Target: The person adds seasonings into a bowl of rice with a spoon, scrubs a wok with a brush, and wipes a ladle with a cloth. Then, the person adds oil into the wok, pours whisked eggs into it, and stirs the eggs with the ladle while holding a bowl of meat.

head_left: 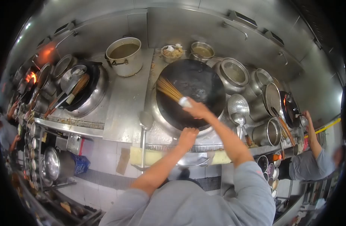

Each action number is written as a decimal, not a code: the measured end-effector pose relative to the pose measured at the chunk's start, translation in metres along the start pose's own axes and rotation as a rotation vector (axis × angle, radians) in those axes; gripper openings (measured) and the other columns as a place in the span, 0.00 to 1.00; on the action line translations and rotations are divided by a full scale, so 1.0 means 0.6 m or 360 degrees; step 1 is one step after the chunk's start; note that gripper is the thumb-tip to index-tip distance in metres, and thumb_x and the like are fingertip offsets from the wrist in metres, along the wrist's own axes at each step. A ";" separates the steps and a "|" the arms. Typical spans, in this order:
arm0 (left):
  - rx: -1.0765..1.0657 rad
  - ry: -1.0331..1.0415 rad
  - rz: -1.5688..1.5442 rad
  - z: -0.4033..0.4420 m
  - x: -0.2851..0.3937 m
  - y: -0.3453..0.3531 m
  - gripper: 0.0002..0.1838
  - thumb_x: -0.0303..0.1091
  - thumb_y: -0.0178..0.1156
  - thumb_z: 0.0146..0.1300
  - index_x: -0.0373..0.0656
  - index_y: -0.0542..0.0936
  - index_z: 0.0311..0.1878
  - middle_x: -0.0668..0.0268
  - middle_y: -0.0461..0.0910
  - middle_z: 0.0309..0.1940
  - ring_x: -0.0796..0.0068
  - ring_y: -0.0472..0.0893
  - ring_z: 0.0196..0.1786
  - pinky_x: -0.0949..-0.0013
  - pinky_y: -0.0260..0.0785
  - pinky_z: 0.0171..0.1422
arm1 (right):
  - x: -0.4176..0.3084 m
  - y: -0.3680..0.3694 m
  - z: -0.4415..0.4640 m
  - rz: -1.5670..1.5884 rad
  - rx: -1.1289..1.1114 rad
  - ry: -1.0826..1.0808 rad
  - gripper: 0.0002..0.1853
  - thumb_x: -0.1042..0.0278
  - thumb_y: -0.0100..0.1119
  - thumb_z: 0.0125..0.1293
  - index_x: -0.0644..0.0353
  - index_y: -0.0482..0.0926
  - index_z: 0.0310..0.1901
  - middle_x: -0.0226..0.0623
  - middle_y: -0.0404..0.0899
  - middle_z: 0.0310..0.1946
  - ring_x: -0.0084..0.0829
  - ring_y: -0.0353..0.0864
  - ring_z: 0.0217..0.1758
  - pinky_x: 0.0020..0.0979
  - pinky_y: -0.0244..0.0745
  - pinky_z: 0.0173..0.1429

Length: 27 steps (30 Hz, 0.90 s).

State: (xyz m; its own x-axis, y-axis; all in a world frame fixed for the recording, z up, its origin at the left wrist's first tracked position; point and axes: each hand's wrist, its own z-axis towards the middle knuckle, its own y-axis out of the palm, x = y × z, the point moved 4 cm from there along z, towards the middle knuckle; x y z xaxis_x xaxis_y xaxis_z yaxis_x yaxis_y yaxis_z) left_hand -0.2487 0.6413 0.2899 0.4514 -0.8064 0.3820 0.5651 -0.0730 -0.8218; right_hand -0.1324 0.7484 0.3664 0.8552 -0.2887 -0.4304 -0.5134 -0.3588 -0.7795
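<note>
The wok sits on the central burner ring of the range, directly before the person; its inner surface is dark, with a wet sheen near the middle. The right hand is closed round the white-wrapped end of a bamboo wok brush, with no gap seen between palm and handle. The brush's splayed bristles point to the far left and lie over the left part of the bowl; holding it by the wrapped end presumably leaves the full bristle length free and the fingers off the metal. The left hand is curled at the wok's near rim, a position that would suit steadying the vessel. Its fingertips are hidden, so how tightly it is closed cannot be told. A long-handled ladle lies left of the wok, handle toward the person; a perforated skimmer lies to the right. Both appear to be set there for easy reach. Behind the wok stand a bowl of food scraps and a steel basin of liquid, with a two-handled stockpot farther left, apart from the wok.
</note>
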 end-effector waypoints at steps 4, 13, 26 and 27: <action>0.0164 -0.0088 -0.0075 0.005 0.012 -0.002 0.06 0.27 0.55 0.56 0.40 0.80 0.35 0.61 0.80 0.30 0.63 0.80 0.39 0.59 0.69 0.47 | 0.227 -0.091 -0.014 -0.0447 0.1024 0.0358 0.39 0.42 0.59 0.63 0.47 0.59 0.73 0.59 0.83 0.40 0.54 0.84 0.41 0.50 0.78 0.46; 0.0029 -0.0048 -0.0075 -0.053 0.005 -0.062 0.25 0.27 0.55 0.59 0.38 0.74 0.62 0.57 0.75 0.56 0.57 0.71 0.65 0.51 0.64 0.67 | 0.291 -0.166 -0.130 -0.0874 0.0813 0.0407 0.44 0.42 0.62 0.61 0.46 0.55 0.75 0.50 0.83 0.41 0.47 0.85 0.40 0.45 0.81 0.43; -0.0317 -0.0146 0.0438 -0.054 0.023 -0.031 0.33 0.27 0.50 0.63 0.43 0.61 0.74 0.59 0.66 0.68 0.57 0.60 0.75 0.46 0.58 0.71 | 0.267 -0.127 -0.147 -0.0585 0.0964 0.0338 0.42 0.49 0.64 0.60 0.54 0.57 0.72 0.52 0.84 0.36 0.52 0.85 0.39 0.48 0.80 0.40; -0.0337 -0.0195 0.0413 -0.051 0.015 -0.029 0.33 0.27 0.50 0.63 0.44 0.61 0.74 0.60 0.66 0.68 0.56 0.60 0.75 0.46 0.57 0.72 | 0.292 -0.126 -0.144 -0.0604 0.1174 0.0263 0.43 0.49 0.61 0.62 0.51 0.52 0.75 0.52 0.82 0.31 0.52 0.85 0.36 0.49 0.79 0.38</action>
State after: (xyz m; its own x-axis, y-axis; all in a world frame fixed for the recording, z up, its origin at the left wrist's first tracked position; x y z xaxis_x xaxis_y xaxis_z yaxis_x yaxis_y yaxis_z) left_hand -0.2757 0.6176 0.2949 0.6477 -0.7388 0.1864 0.2709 -0.0054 -0.9626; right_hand 0.0498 0.6483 0.3894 0.9095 -0.4125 -0.0520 0.0335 0.1973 -0.9798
